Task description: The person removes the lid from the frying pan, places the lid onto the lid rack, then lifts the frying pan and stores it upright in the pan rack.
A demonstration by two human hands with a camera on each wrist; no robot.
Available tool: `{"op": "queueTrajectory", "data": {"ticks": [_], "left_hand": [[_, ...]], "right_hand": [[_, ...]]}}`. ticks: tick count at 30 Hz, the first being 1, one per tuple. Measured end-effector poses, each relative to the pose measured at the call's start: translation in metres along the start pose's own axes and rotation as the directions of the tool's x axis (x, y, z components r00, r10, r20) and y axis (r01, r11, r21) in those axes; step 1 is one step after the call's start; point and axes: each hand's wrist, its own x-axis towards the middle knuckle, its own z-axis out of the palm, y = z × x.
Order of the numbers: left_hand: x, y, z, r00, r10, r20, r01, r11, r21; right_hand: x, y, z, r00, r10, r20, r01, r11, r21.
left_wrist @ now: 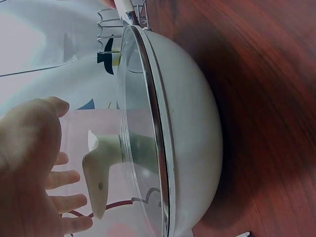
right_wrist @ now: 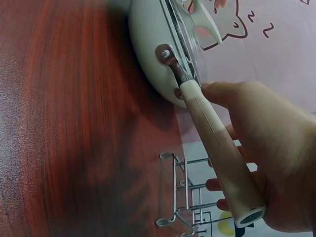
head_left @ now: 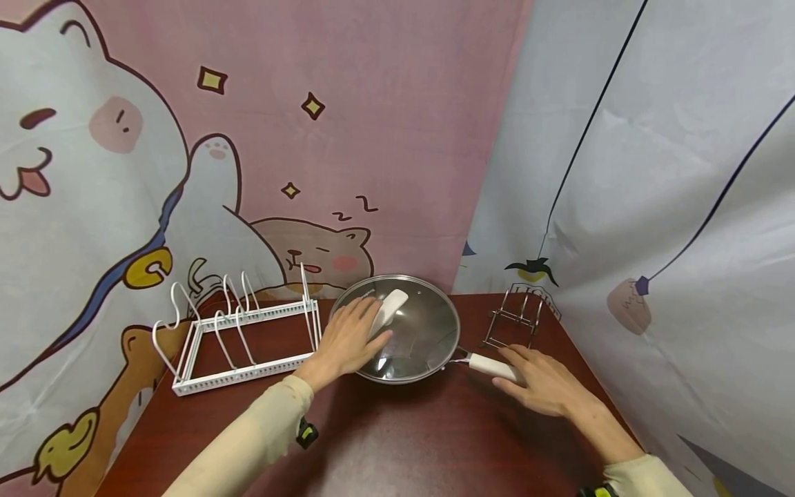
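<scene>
A round white pan [left_wrist: 195, 123] rests on the table under a clear glass lid [head_left: 425, 317] with a metal rim. On top of the lid stands a pale, slanted knob [left_wrist: 96, 177]. My left hand [head_left: 348, 338] hovers beside this knob, fingers spread and a gap showing in the left wrist view. The pan's cream handle [right_wrist: 215, 138] points to the right, where my right hand [head_left: 543, 379] hangs over its end. In the right wrist view the thumb lies along one side and loosely bent fingertips show past the other, not closed round it.
A white rack [head_left: 232, 376] with several upright wire dividers stands left of the pan. Behind my right hand is a small metal wire rack [head_left: 518, 321]. The dark red wooden table [head_left: 397, 442] meets printed cloth walls at the back and right.
</scene>
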Motion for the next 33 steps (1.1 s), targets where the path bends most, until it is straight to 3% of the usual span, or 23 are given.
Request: {"op": "queueTrajectory", "data": {"ticks": [23, 33], "left_hand": [[0.013, 0.009, 0.002, 0.987, -0.156, 0.042, 0.158, 0.986, -0.061], [0.016, 0.013, 0.006, 0.977, -0.202, 0.064, 0.205, 0.977, -0.051]], "right_hand": [[0.01, -0.003, -0.001, 0.988, 0.048, 0.146, -0.053, 0.998, 0.032], [0.01, -0.004, 0.0, 0.988, 0.047, 0.147, -0.05, 0.999, 0.017]]}}
